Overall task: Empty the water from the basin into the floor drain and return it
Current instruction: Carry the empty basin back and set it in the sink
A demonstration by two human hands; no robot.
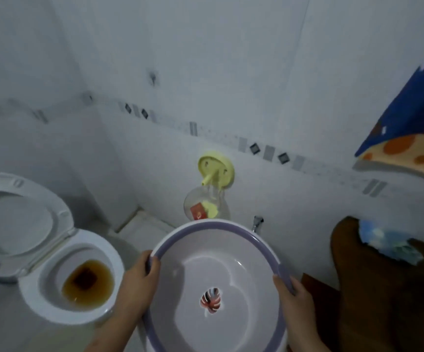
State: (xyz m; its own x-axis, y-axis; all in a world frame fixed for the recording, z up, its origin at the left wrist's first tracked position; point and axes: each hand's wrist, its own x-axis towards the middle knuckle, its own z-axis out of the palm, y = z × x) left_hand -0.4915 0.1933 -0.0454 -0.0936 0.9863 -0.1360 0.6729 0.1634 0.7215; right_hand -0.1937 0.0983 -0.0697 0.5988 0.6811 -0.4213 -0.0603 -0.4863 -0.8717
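A round white basin (205, 240) with a lilac rim and a red leaf picture on its bottom fills the lower middle of the head view. It is held roughly level in front of me and I see no water inside it. My left hand (139, 278) grips the rim on the left side, thumb over the edge. My right hand (294, 295) grips the rim on the right side. The floor drain is not visible in this view.
An open toilet (53, 265) with brown water stands at the left. A yellow wall hook (216, 168) holds a clear bag (205, 207) above the basin. A metal tap (257, 222) sticks from the wall. A brown wooden piece (373, 275) and a blue-orange towel (414, 138) are at the right.
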